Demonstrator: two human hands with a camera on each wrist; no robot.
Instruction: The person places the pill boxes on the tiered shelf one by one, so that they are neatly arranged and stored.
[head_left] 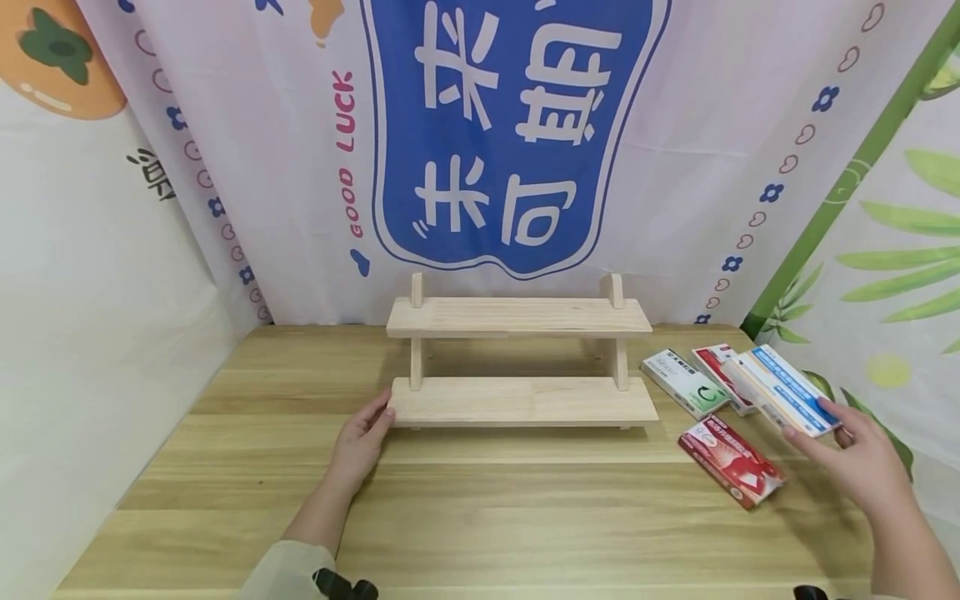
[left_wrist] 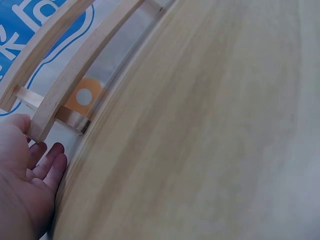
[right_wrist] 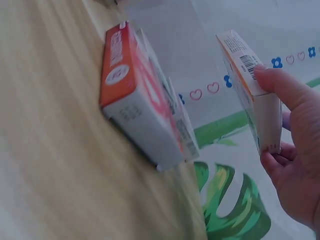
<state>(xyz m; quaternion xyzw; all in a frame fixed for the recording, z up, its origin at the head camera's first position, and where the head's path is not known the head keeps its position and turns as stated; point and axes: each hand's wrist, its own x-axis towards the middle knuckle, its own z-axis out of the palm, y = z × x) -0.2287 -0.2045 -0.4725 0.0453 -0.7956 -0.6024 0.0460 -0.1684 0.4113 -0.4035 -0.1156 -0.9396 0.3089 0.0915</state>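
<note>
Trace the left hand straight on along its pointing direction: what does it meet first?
The lower board of the wooden rack, at its left end. The left hand seems to have that end between thumb and fingers, so probably no free travel; exact contact is unclear.

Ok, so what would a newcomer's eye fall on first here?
Probably the large blue panel on the cloth behind the table. Then the two-tier shelf below it, its left end in the left hand. Right of that, a red box on the table and a blue-striped box in the right hand.
</note>
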